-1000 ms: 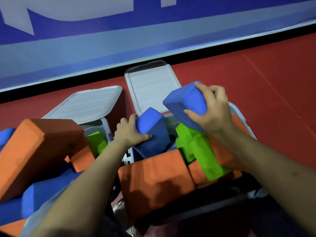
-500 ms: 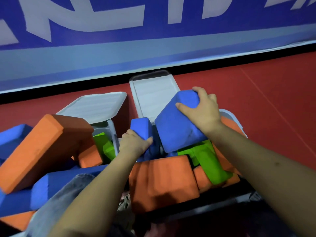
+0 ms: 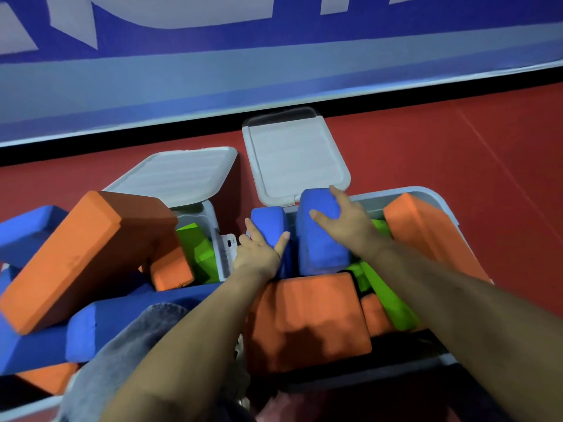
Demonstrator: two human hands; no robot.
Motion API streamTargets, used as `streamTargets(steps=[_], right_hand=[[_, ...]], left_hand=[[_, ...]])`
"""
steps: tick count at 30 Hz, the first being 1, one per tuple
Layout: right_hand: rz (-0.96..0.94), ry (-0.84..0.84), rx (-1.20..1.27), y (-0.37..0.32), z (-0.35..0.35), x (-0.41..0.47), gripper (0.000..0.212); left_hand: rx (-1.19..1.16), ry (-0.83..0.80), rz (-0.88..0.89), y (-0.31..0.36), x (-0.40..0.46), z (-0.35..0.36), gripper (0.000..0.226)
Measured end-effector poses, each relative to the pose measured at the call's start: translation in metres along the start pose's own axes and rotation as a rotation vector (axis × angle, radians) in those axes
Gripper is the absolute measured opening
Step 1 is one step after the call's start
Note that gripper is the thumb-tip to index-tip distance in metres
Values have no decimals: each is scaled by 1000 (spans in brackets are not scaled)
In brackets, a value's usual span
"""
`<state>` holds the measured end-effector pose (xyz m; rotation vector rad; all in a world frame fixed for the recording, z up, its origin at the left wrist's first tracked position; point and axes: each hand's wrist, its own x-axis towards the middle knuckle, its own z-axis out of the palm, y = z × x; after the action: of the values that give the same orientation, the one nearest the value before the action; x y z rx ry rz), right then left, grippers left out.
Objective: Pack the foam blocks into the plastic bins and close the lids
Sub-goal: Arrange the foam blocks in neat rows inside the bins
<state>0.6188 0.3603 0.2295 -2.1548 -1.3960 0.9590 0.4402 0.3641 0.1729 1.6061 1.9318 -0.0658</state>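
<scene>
Two grey plastic bins stand side by side on the red floor. The right bin (image 3: 438,196) holds orange, green and blue foam blocks, its lid (image 3: 297,161) tipped open behind it. My right hand (image 3: 347,222) grips a large blue block (image 3: 320,242) standing upright in that bin. Just left of it, my left hand (image 3: 260,251) grips a smaller blue block (image 3: 268,219) at the bin's left end. A wide orange block (image 3: 307,318) lies at the bin's near side.
The left bin (image 3: 213,226) is heaped with orange block (image 3: 82,254), blue block (image 3: 128,318) and green block (image 3: 198,251), with its lid (image 3: 179,175) open behind. A blue wall banner runs along the back. Red floor lies to the right. My denim-clad knee (image 3: 122,354) is between the bins.
My right hand has lowered the large blue block from above the green blocks down into the right bin, upright beside the smaller blue block. My left hand stays on the smaller block.
</scene>
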Motion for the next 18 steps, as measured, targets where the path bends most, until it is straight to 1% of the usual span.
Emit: streamTargets(steps=[1,3,5,7,9,10,13,18], right_hand=[[-23,-102,-22,2,8,1,85],[-8,-279,-78,9,29,1,96],[10,-364,-107,18,45,-1,104],[13,-362,-34,25,52,-1,104],[4,-352,12,31,52,0,103],[-1,-344,5,33,53,0,103],[-19,-330,-37,36,55,1,103],[-17,-363,-63,35,59,5,103]], left_hand=[[-35,-13,-10,1,1,0,98],[-103,-34,-32,2,4,-1,94],[-209,-88,-41,0,11,-4,90],[-366,-199,-6,-8,19,-9,88],[-512,-297,30,-19,22,-17,94],[-544,-324,39,-24,21,-20,97],[-562,-360,48,-33,16,-19,97],[-467,-313,59,-30,9,-17,90]])
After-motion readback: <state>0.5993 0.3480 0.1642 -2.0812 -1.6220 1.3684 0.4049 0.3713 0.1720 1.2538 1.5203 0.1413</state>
